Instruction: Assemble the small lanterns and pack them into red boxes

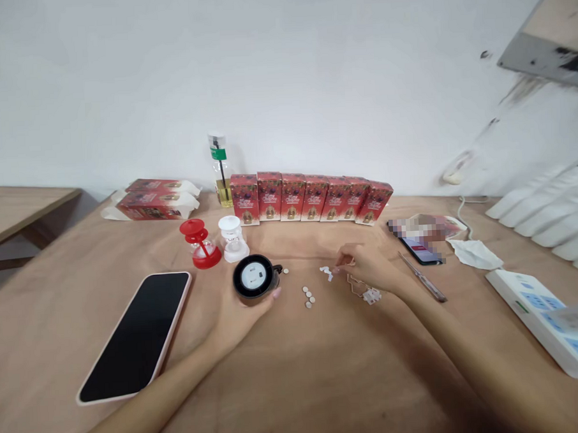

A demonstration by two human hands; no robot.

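My left hand is closed around a small black lantern, tipped so that its round base with a white disc faces up. My right hand has its fingers pinched together at the tabletop, right at some small white pieces. Whether a piece is between the fingertips is too small to tell. Between the hands lie several button cells, with one more beside the black lantern. Below my right palm is a cluster of small whitish parts. A red lantern and a white lantern stand behind my left hand.
Red printed boxes stand in a row before the wall, next to a bottle. More boxes lie back left. A large phone lies left; a screwdriver, another phone and a power strip lie right.
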